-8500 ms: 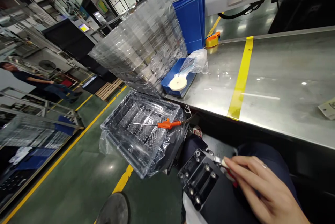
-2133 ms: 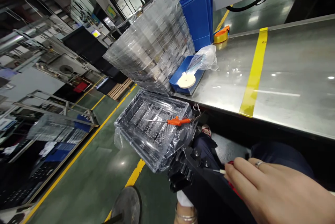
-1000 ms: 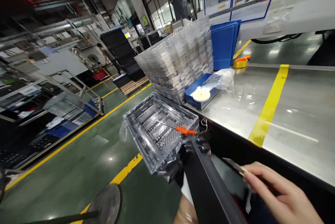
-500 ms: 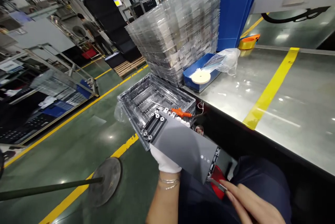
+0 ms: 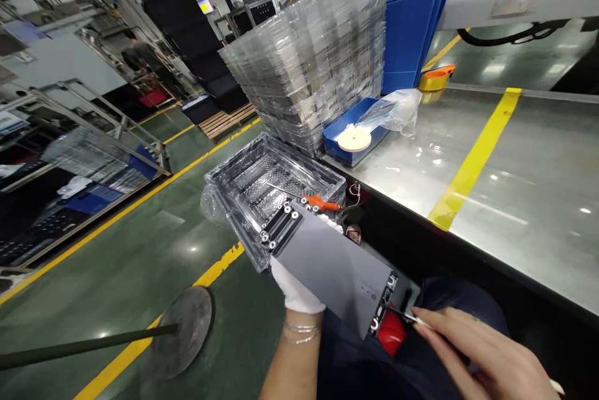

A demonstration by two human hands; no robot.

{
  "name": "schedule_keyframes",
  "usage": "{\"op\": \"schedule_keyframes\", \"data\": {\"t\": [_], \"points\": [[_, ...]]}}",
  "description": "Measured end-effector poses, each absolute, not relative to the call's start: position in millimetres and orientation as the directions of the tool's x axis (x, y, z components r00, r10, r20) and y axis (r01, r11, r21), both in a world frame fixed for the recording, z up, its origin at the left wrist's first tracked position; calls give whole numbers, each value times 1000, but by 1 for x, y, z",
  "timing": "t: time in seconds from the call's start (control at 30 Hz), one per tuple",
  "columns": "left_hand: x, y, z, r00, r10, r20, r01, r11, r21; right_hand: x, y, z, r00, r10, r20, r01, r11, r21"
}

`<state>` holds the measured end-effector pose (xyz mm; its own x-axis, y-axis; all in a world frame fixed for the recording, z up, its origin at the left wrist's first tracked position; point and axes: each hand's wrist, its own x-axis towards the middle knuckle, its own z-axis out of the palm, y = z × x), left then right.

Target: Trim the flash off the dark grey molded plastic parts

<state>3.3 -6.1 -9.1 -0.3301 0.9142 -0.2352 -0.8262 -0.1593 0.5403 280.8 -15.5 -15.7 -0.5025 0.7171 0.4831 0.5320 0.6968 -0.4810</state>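
Over my lap, my left hand (image 5: 297, 295), in a white glove, sits under the tilted grey panel (image 5: 332, 269) (the gloved fingers are hidden, so I cannot tell how they are set). My bare right hand (image 5: 482, 350) lies low by the panel's black end, its fingers close together, pinching a thin pick (image 5: 402, 316) whose dark shaft reaches that end, just beside a red part (image 5: 391, 334). Past the panel, a clear plastic tray (image 5: 276, 200) holds an orange-handled tool (image 5: 321, 202).
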Motion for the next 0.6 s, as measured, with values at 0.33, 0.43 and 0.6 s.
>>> {"op": "schedule_keyframes", "data": {"t": [0.33, 0.43, 0.6], "points": [[12, -2, 1, -211, 959, -186, -913, -126, 388, 273, -13, -2, -364, 930, 51, 369, 195, -909], [19, -4, 2, -211, 966, -149, -928, -150, 341, 261, -15, -2, -328, 941, -77, 342, 42, -939], [24, -3, 7, -182, 957, -224, -945, -108, 308, 248, -12, -6, -339, 936, -91, 333, 29, -942]]}}
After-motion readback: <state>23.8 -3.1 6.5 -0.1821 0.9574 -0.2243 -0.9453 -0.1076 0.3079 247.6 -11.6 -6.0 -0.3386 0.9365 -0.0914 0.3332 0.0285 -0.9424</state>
